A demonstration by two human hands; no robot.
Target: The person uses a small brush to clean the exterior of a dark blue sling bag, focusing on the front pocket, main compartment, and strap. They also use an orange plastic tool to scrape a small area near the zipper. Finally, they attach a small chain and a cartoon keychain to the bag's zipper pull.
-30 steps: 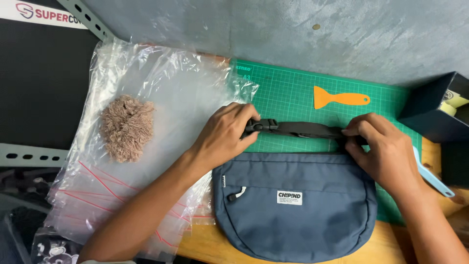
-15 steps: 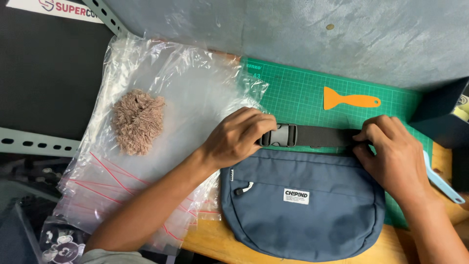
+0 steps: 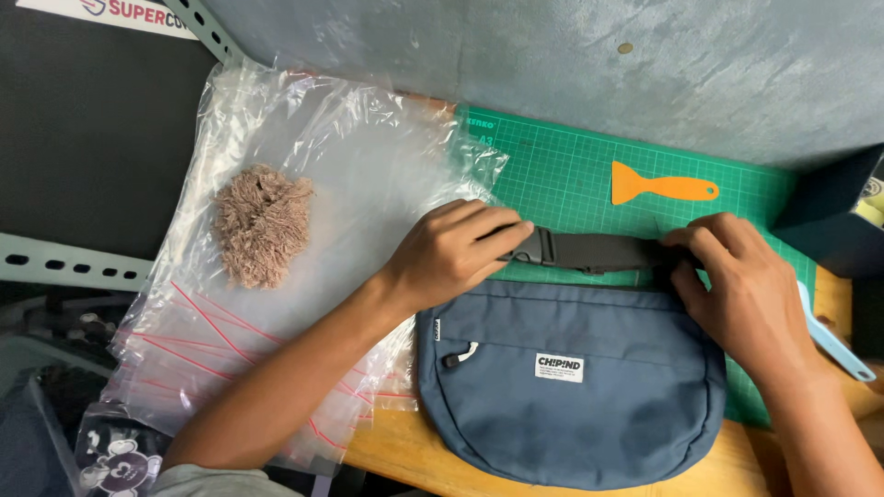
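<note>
Hands (image 3: 456,258) on black strap (image 3: 603,250) (folded)

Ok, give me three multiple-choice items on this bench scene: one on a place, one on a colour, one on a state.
1. Where does the orange scraper lie?
A on the green cutting mat
B on the plastic bags
C on the pouch

2. What colour is the pouch?
A red
B slate blue
C yellow

3. How is the black strap held?
A by neither hand
B by one hand
C by both hands

Answers: 1 A, it rests on the mat's grid. 2 B, its fabric is slate blue. 3 C, left hand and right hand grip its ends.
</note>
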